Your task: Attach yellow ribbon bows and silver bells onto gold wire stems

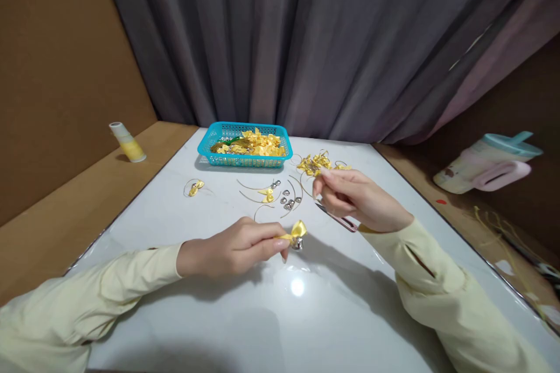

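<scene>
A yellow ribbon bow (298,229) with a small silver bell (299,243) under it sits just above the white bench (262,326), pinched between thumb and fingertips of the left hand (227,250); the right hand (356,199) is curled shut, fingertips at a heap of yellow bows (314,163); a slim reddish tool (339,220) shows under its palm, gripped or lying I cannot tell; loose bells (289,202) and wire loops (256,186) lie between; behind stands a teal basket (210,143) of bows.
</scene>
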A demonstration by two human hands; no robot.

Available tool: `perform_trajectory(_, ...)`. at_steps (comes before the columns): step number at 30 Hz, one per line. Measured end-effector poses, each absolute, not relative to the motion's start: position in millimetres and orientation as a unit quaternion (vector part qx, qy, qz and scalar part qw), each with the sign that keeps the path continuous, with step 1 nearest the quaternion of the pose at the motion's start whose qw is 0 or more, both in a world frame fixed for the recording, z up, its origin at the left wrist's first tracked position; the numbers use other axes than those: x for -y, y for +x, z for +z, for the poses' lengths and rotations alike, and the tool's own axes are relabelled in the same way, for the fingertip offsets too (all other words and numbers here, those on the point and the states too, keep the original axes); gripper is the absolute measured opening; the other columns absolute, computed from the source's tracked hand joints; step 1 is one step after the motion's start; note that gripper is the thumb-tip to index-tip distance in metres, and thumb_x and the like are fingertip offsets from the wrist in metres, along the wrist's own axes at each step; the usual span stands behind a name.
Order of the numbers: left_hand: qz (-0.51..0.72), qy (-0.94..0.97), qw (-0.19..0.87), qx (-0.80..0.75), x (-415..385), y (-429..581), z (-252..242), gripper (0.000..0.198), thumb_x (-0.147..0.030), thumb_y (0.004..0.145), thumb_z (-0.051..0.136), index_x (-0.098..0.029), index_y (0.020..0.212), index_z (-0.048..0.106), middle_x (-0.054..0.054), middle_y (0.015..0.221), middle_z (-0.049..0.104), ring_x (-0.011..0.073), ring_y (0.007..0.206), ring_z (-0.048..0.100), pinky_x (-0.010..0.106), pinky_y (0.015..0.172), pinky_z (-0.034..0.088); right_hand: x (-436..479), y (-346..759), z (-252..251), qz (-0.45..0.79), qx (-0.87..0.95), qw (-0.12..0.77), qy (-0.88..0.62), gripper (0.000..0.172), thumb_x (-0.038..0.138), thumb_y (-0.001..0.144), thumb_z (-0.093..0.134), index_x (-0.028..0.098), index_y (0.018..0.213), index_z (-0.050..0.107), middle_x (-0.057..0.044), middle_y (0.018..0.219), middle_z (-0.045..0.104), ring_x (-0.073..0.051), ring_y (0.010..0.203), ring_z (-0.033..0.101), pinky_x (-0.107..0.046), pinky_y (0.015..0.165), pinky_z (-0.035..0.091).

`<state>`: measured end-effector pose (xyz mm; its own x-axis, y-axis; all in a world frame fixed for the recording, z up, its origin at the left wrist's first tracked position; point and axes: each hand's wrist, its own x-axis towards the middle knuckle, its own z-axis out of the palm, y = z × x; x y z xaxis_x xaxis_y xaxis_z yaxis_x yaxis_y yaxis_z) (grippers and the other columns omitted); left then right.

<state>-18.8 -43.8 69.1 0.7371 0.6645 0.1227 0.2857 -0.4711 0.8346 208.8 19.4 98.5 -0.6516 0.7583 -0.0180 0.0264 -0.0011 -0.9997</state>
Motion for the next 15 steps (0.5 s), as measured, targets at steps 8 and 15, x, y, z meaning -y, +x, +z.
perform_trajectory(8,0.285,0.787,0.433,-0.335,45.1,-17.1,71.8,0.029,-0.03,0.094,0.032,-0.015,0.08,0.052,-0.005,0.059,0.037,0.0077,0.052,0.035,0.021,0.052,0.031,24.9,192.2,114.6,0.411,0.808,0.158,-0.392,0.039,0.046,0.087,0.047,0.014,0.078,0.066,0.004,0.05,0.041,-0.006,0.047,0.036,-0.019,0.048,0.031)
perform_trajectory(15,0.263,0.854,0.316,-0.319,46.9,-16.9,67.0,0.023,-0.027,0.093,0.029,-0.017,0.076,0.042,-0.005,0.059,0.037,0.0089,0.05,0.034,0.024,0.05,0.029,26.7,185.3,104.5,0.406,0.807,0.137,-0.407,0.036,0.048,0.086,0.048,0.016,0.079,0.065,0.005,0.053,0.044,-0.006,0.048,0.035,-0.019,0.048,0.029)
